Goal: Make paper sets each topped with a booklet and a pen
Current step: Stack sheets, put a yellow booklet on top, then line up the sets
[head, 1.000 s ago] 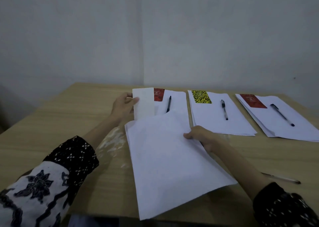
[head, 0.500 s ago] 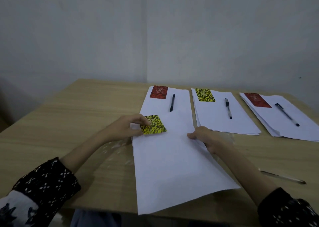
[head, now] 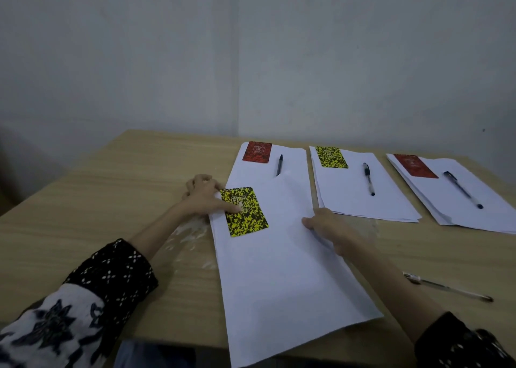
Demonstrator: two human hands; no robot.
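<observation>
A near stack of white paper (head: 282,278) lies in front of me, overhanging the table's front edge. A yellow-and-black booklet (head: 244,211) lies flat on its upper left corner. My left hand (head: 205,197) rests at the stack's left edge with a finger pressed on the booklet. My right hand (head: 324,225) lies flat on the stack's right edge. A loose clear pen (head: 448,286) lies on the bare table to the right. Behind are three sets, each with a booklet and a pen: red booklet (head: 257,151), yellow booklet (head: 331,157), red booklet (head: 415,166).
The wooden table (head: 111,188) meets a pale wall at its far edge. The far sets' paper stacks (head: 363,200) fill the back right. White smears mark the wood left of the near stack. The near stack covers the lower part of the back-left set.
My left hand brought the yellow booklet down from behind the stack and laid it flat on the near paper. It has slid slightly further onto the sheet. My right hand stayed put.
</observation>
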